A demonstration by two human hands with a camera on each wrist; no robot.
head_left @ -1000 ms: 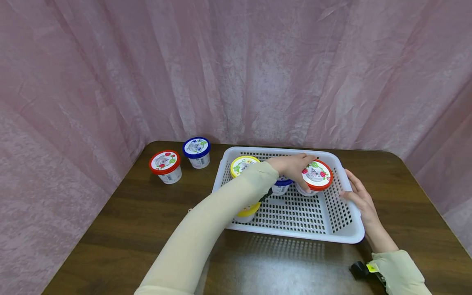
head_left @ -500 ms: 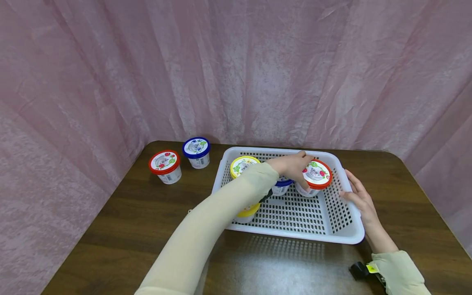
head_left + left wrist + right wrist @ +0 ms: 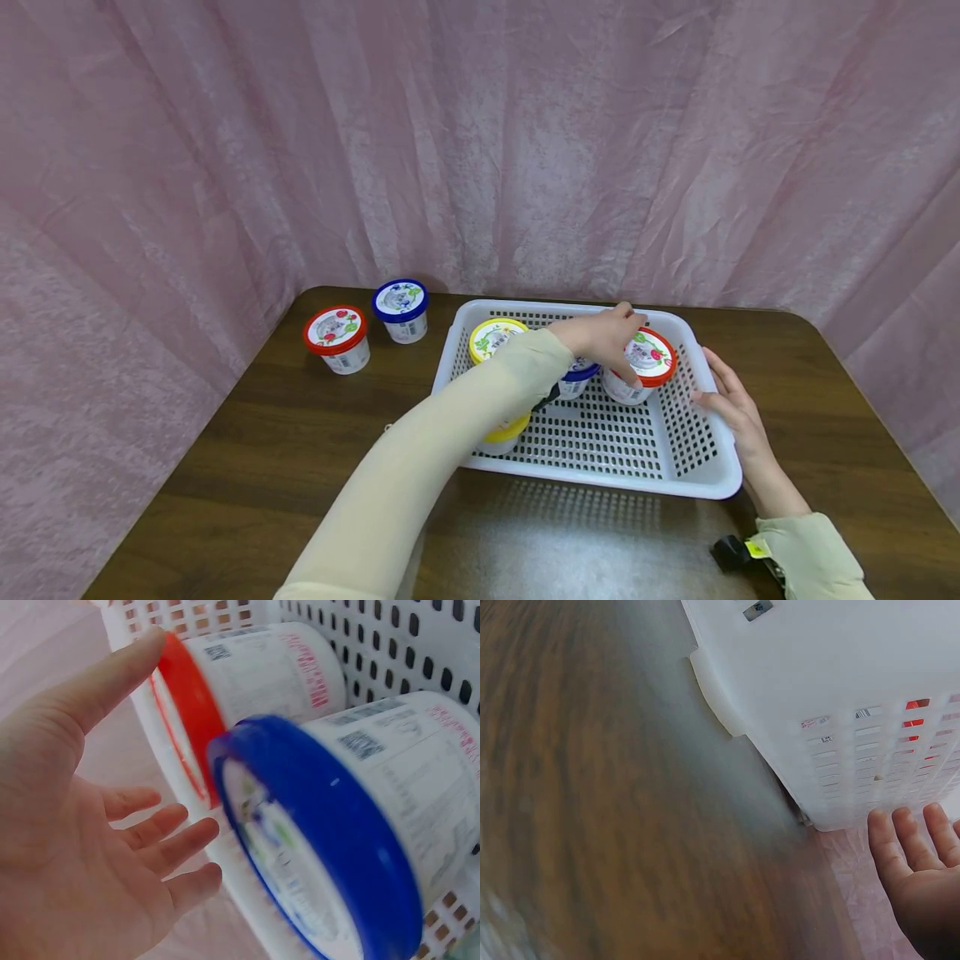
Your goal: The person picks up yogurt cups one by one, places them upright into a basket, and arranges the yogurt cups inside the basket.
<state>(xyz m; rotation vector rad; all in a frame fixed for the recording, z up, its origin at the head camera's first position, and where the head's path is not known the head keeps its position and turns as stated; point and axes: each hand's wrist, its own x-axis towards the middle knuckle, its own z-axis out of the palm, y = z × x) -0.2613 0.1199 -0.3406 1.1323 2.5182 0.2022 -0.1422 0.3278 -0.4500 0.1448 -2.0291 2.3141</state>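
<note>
Over the white perforated basket (image 3: 592, 478), my left hand (image 3: 602, 337) is at a red-lidded tub (image 3: 654, 357). In the left wrist view its thumb (image 3: 112, 682) touches the red rim, while the other fingers are spread and apart from the tub. A blue-lidded tub (image 3: 322, 832) stands close beside the red one. My right hand (image 3: 738, 417) holds the basket's right side, thumb over the rim and fingers outside. In the right wrist view the fingertips (image 3: 904, 817) lie against the slotted wall. My left arm partly hides two yellow-lidded tubs, one at the back (image 3: 497, 332) and one in front (image 3: 504, 433).
Left of the basket, another red-lidded tub (image 3: 337, 337) and another blue-lidded tub (image 3: 401, 310) stand on the brown wooden table (image 3: 247, 483). A pink curtain (image 3: 480, 150) hangs along the table's back edge.
My left hand has shifted slightly right, and its thumb has moved along the front of the red-lidded tub. My right hand and the basket have stayed almost still.
</note>
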